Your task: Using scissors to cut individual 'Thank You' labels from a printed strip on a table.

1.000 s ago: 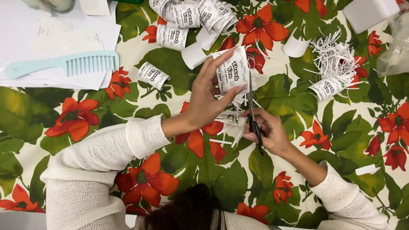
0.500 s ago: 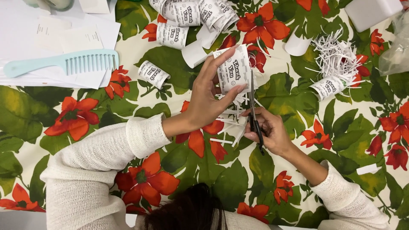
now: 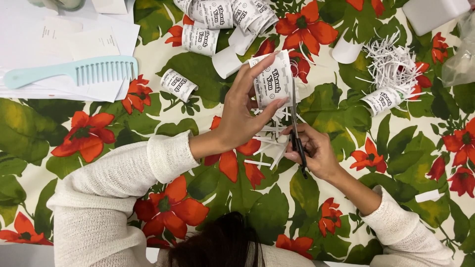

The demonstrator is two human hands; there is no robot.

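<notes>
Scissors (image 3: 296, 129) in right hand (image 3: 316, 155) — paper roll (image 3: 272, 80) in left hand (image 3: 240, 116)

Bright, even light falls from overhead across the whole scene, with no dim corners. Shadows are soft and short: a faint one lies under the left hand (image 3: 242, 118) on the floral tablecloth (image 3: 99, 148). The white paper sheets (image 3: 44, 44) at far left are nearly washed out. Focus is sharp at centre; the dark hair (image 3: 222, 244) at the near edge is soft. Little edge distortion shows.
</notes>
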